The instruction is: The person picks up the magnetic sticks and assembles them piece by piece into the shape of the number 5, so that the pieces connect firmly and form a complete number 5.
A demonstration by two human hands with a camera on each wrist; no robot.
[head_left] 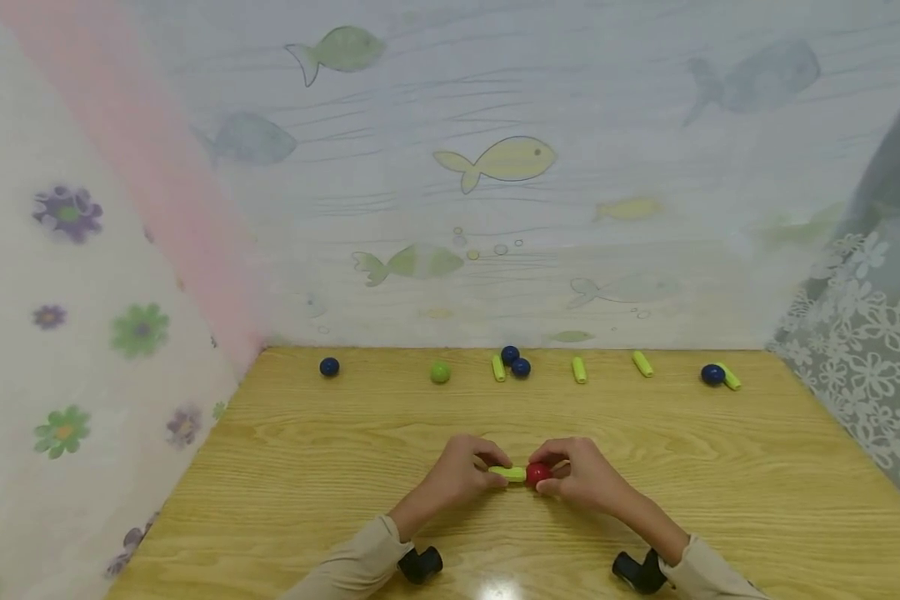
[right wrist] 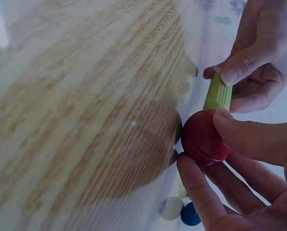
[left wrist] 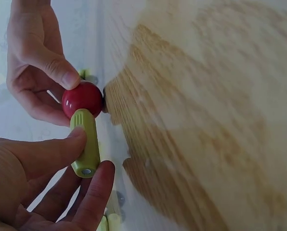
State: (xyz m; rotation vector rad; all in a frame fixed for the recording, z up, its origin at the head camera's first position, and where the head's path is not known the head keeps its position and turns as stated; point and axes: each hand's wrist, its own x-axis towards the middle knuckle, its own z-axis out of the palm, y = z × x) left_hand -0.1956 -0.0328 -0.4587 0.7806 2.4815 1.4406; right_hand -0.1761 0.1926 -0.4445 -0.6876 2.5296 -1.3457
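Over the middle of the table, my left hand (head_left: 461, 475) pinches a yellow-green ridged stick (left wrist: 87, 149) between thumb and fingers. Its near end shows a small round metal spot in the left wrist view. A glossy red ball (right wrist: 204, 137) with a thin seam is held by my right hand (head_left: 581, 475), thumb on one side and fingertips on the other. The stick's far end meets the ball, and the two lie in one line between the hands.
Along the table's (head_left: 330, 433) back edge lie several more yellow-green sticks (head_left: 579, 370), several dark blue balls (head_left: 329, 367) and a green ball (head_left: 440, 372). A patterned cloth wall (head_left: 420, 308) rises right behind them. Black wrist devices (head_left: 421, 566) hang below both sleeves.
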